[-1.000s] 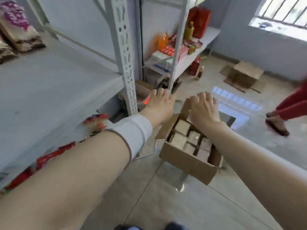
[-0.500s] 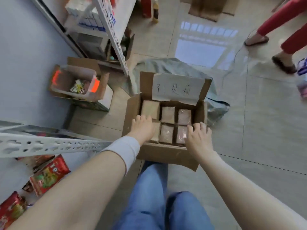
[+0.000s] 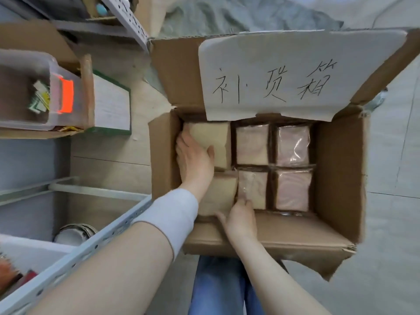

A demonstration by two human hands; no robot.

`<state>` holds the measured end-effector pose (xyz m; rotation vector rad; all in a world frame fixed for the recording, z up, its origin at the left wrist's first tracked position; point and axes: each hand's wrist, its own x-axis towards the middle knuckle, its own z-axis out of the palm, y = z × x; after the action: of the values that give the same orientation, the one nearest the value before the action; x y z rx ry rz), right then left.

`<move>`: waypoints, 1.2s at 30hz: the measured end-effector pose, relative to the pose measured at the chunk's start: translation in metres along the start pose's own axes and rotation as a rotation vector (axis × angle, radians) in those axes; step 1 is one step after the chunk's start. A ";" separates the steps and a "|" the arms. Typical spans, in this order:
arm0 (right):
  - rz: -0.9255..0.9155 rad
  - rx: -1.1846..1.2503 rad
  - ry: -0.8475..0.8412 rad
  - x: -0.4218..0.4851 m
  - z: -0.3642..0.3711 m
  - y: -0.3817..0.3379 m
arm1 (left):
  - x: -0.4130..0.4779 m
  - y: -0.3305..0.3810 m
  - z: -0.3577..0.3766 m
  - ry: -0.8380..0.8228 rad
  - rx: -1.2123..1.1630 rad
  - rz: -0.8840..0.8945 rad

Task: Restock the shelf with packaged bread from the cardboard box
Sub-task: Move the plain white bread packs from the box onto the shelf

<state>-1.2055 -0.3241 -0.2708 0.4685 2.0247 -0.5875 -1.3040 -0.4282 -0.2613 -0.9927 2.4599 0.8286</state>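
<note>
I wedge my left hand [image 3: 195, 158] between the cardboard box [image 3: 336, 167] wall and the far-left bread pack [image 3: 216, 137], thumb clamped over it to pry it from the tight rows, while my right hand [image 3: 241, 217] digs beside the near-left pack [image 3: 220, 194], its grip impossible to tell.

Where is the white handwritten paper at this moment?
Head view, upper right: the white paper lies on the raised back flap of the cardboard box, directly above the bread packages.

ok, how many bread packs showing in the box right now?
6, two rows of three in the cardboard box: far-left pack, gripped by the left hand, far-middle, far-right; near-left, partly covered, near-middle, near-right. More may lie underneath.
</note>
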 end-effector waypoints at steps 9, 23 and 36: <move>0.006 0.280 -0.146 0.014 -0.016 0.012 | 0.019 0.008 -0.005 -0.222 -0.101 -0.117; -0.281 0.421 -0.092 -0.034 -0.076 0.039 | -0.051 -0.005 -0.082 0.042 -0.699 0.085; -0.775 0.338 -0.203 -0.302 -0.165 0.045 | -0.390 -0.076 -0.301 0.626 -1.071 0.183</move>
<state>-1.1490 -0.2199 0.0554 -0.2122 1.8733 -1.3964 -1.0131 -0.4667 0.1419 -1.5323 2.5436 2.3266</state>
